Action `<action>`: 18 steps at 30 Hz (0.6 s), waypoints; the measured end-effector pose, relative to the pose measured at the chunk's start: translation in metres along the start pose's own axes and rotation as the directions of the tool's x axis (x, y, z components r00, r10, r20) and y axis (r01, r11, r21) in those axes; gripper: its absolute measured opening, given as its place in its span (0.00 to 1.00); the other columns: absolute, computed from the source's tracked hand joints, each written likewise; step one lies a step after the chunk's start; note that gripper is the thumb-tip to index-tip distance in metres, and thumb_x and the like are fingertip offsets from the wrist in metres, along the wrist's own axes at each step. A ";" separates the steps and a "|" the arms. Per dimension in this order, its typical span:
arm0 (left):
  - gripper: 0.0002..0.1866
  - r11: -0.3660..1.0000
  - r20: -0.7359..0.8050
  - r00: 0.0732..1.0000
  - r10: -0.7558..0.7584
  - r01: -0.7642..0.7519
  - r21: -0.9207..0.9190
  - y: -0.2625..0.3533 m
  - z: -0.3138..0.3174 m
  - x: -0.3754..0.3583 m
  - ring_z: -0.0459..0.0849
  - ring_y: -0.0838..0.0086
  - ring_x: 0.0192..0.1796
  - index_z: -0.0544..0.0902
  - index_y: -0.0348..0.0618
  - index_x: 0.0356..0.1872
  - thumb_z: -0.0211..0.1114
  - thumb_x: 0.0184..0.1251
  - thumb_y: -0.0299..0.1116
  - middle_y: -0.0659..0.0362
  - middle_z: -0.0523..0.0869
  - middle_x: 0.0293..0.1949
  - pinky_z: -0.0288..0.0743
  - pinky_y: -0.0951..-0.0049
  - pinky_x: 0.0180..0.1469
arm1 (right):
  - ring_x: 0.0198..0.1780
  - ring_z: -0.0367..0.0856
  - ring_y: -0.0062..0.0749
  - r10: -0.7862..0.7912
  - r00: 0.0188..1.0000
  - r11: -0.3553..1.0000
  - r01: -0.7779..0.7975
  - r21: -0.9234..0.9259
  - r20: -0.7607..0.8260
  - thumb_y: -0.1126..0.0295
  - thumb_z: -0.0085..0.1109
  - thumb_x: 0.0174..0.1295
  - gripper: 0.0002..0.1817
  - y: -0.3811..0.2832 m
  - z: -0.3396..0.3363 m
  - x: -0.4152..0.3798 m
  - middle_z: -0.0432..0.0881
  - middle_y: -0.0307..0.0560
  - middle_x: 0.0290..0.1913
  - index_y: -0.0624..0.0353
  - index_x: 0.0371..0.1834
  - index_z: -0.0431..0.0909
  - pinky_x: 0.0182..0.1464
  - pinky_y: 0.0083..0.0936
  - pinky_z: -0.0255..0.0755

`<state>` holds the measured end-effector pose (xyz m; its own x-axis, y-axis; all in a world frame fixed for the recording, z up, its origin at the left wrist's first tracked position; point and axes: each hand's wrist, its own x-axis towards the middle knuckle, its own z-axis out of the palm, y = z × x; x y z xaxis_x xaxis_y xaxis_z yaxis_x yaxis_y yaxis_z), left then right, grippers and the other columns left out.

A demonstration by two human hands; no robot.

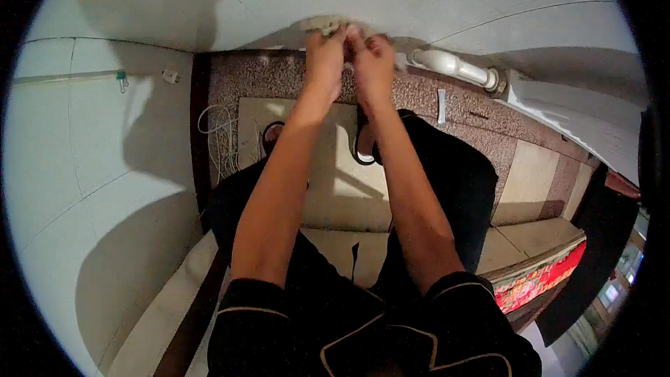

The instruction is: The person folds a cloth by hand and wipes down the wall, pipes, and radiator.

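Note:
Both my arms reach forward, and the hands meet low in front of the pale wall (391, 0). Between and beyond the fingers shows a crumpled beige cloth (325, 24), slightly blurred. My left hand (324, 66) is closed on its left part. Close beside it, my right hand (375, 70) is closed as well, its fingertips bunched against the cloth. The palms and much of the cloth are hidden behind the hands.
Right of my hands, a white pipe (453, 66) runs along the wall base to a white panel (579, 112). A small white tube (441, 106) lies on the speckled floor. White cable (222, 132) is coiled at left, near my sandalled feet. A red patterned cloth (537, 279) lies at right.

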<state>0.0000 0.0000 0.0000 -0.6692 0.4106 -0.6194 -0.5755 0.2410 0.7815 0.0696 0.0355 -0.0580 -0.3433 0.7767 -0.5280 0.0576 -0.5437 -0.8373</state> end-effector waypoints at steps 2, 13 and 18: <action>0.17 1.000 0.048 0.999 0.012 -0.013 0.018 0.012 0.007 -0.027 0.78 0.69 0.40 0.72 0.33 0.51 0.62 0.65 0.30 0.54 0.80 0.42 0.71 0.67 0.43 | 0.32 0.79 0.27 -0.230 0.973 0.939 0.229 -0.255 0.025 0.67 0.65 0.62 0.12 -0.047 -0.026 0.020 0.82 0.45 0.32 0.63 0.29 0.76 0.34 0.25 0.75; 0.22 0.980 0.203 0.967 0.155 -0.176 0.093 0.004 0.057 0.042 0.79 0.68 0.43 0.72 0.29 0.54 0.62 0.66 0.35 0.50 0.82 0.44 0.73 0.65 0.45 | 0.28 0.74 0.23 -0.227 0.973 0.972 0.223 -0.074 -0.037 0.67 0.61 0.65 0.13 -0.036 -0.029 0.065 0.78 0.42 0.27 0.62 0.26 0.74 0.31 0.25 0.71; 0.16 0.995 0.416 0.907 0.060 -0.090 0.053 0.010 0.042 0.030 0.77 0.76 0.38 0.75 0.38 0.50 0.64 0.67 0.36 0.60 0.81 0.38 0.73 0.75 0.39 | 0.30 0.78 0.27 -0.206 0.961 0.953 0.240 -0.184 0.182 0.64 0.58 0.67 0.14 -0.086 -0.050 0.041 0.79 0.47 0.31 0.64 0.29 0.74 0.27 0.29 0.72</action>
<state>-0.0056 0.0515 -0.0076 -0.4462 0.7529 -0.4838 -0.4871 0.2492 0.8370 0.0976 0.1303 -0.0144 -0.5129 0.8010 -0.3088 0.1454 -0.2735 -0.9508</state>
